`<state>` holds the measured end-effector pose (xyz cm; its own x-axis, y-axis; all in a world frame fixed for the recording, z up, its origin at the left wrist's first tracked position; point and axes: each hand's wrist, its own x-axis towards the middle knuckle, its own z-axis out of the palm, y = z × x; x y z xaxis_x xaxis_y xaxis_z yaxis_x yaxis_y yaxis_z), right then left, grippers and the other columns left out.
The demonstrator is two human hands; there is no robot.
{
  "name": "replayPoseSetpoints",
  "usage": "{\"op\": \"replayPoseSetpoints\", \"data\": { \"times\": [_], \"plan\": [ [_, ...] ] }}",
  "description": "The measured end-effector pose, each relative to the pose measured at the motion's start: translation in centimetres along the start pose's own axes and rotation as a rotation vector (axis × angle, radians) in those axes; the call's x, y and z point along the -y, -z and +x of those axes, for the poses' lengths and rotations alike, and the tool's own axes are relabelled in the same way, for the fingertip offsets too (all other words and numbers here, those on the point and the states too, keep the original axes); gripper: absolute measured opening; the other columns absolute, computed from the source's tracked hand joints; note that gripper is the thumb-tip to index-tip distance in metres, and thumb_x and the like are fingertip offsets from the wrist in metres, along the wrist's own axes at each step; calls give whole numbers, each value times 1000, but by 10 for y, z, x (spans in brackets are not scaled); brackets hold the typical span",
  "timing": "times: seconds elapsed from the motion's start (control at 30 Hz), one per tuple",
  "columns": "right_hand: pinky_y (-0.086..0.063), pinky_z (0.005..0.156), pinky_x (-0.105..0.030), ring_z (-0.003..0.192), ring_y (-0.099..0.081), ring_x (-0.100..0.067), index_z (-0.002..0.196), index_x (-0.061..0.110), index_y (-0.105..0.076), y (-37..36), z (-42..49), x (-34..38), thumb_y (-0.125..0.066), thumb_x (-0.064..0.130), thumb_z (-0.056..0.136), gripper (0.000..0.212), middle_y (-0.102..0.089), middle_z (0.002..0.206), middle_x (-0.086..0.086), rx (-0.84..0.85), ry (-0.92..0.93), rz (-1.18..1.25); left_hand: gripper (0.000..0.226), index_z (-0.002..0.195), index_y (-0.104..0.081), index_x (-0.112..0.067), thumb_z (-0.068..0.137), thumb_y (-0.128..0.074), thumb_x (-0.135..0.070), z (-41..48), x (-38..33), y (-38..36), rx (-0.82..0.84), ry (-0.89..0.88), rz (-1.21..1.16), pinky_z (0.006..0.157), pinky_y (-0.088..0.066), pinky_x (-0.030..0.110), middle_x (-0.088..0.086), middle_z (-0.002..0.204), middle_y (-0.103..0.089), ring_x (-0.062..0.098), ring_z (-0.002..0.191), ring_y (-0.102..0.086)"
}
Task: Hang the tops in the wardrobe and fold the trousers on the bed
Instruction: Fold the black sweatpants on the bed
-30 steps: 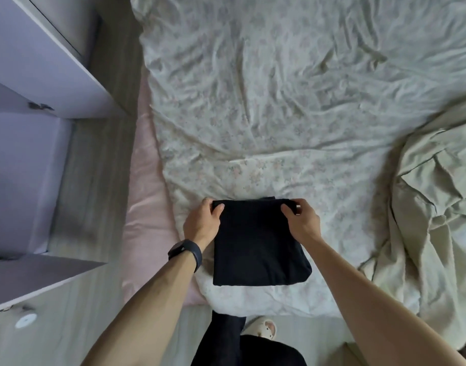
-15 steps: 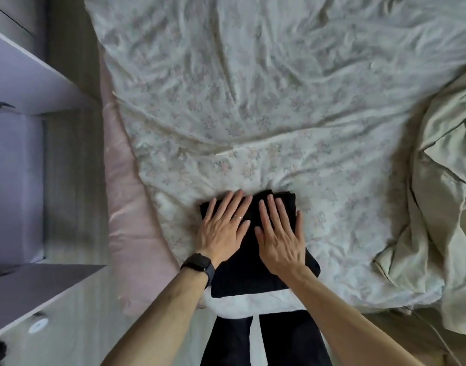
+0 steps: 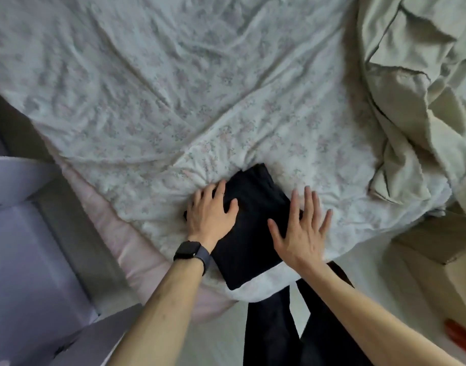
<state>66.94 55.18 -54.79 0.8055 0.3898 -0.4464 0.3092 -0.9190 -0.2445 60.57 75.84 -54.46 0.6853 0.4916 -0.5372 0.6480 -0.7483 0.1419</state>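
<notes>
Black trousers [image 3: 250, 228], folded into a compact rectangle, lie near the front edge of the bed [image 3: 152, 107], which is covered by a pale floral sheet. My left hand [image 3: 209, 211], with a dark watch on its wrist, lies flat over the bundle's left edge, fingers straight. My right hand [image 3: 301, 229] lies flat with spread fingers on the bundle's right edge and the sheet beside it. A beige garment [image 3: 411, 107] lies crumpled at the right side of the bed.
Open lilac wardrobe doors [image 3: 28, 260] stand at the left, close to the pink mattress edge [image 3: 115, 233]. A cardboard box [image 3: 443, 249] sits on the floor at the right, with something red [image 3: 461, 336] beside it. My dark-trousered legs [image 3: 292, 328] stand against the bed.
The view has swung and the folded trousers now lie angled. My hands, side by side on top before, have slid apart to the bundle's left and right edges.
</notes>
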Motion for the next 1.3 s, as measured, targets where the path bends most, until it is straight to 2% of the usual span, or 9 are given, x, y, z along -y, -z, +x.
{"op": "replayPoseSetpoints", "data": {
  "times": [0.17, 0.27, 0.5, 0.8, 0.93, 1.0, 1.1, 1.2, 1.3],
  "plan": [
    [-41, 111, -40, 136, -45, -23, 158, 22, -18, 14, -58, -18, -72, 51, 87, 93, -32, 156, -4, 142, -632, 800, 64, 154, -31, -43, 96, -43, -66, 31, -3, 35, 276, -25, -337, 110, -42, 40, -5, 150, -48, 22, 136, -46],
    [-52, 100, -41, 110, -63, -16, 141, 22, -40, 9, -64, -11, -80, 43, 83, 73, -62, 124, 5, 329, -853, 1178, 68, 152, -40, -35, 92, -64, -55, 46, -10, 40, 412, 52, -545, 114, -37, 33, -10, 152, -46, 14, 139, -44],
    [-52, 97, -35, 111, -64, -15, 135, 26, -47, 2, -48, -4, -66, 34, 96, 44, -65, 119, 7, 168, -810, 1248, 41, 113, -72, -15, 82, -82, -39, 51, -11, 66, 641, 260, -805, 77, -55, 24, -2, 104, -77, 14, 94, -74],
    [-51, 72, -25, 88, -64, -4, 139, 43, -42, 79, 38, -14, -63, 37, 97, 47, -60, 103, 16, 75, -299, 916, 72, 135, -57, -21, 76, -82, -54, -20, 13, 28, 297, 521, -1520, 97, -55, 43, 0, 126, -70, 21, 114, -68],
    [-47, 86, -28, 108, -63, -18, 151, 44, -32, 76, 67, -8, -58, 29, 101, 59, -61, 117, 9, 135, -168, 775, 85, 145, -45, -24, 75, -82, -58, -33, -3, -4, 156, 695, -1626, 98, -55, 47, -4, 138, -60, 20, 120, -63],
    [-45, 93, -28, 122, -58, -19, 151, 44, -34, 69, 67, -10, -59, 28, 100, 59, -60, 133, 5, 146, -160, 764, 76, 144, -45, -26, 81, -81, -48, -37, -5, -16, 142, 685, -1713, 96, -56, 47, -4, 140, -59, 19, 121, -62],
    [-50, 92, -30, 110, -64, -15, 150, 51, -33, 69, 59, -24, -62, 31, 99, 62, -58, 134, 6, 203, -140, 768, 56, 137, -53, -30, 88, -77, -22, -39, 3, -22, 141, 621, -1803, 92, -57, 45, -5, 131, -67, 19, 115, -67],
    [-60, 87, -40, 104, -68, -16, 146, 58, -35, 71, 47, -45, -65, 23, 98, 67, -59, 128, 6, 373, -118, 816, 69, 139, -51, -30, 80, -81, -9, -41, 24, -22, 250, 557, -1757, 96, -55, 49, 0, 130, -67, 26, 118, -66],
    [-63, 79, -48, 103, -71, -23, 141, 58, -45, 76, 48, -55, -67, 6, 96, 72, -64, 122, -8, 486, -165, 908, 74, 140, -47, -25, 79, -80, 0, -36, 35, -8, 374, 487, -1639, 79, -58, 46, 9, 129, -66, 31, 113, -67]
  ]
}}
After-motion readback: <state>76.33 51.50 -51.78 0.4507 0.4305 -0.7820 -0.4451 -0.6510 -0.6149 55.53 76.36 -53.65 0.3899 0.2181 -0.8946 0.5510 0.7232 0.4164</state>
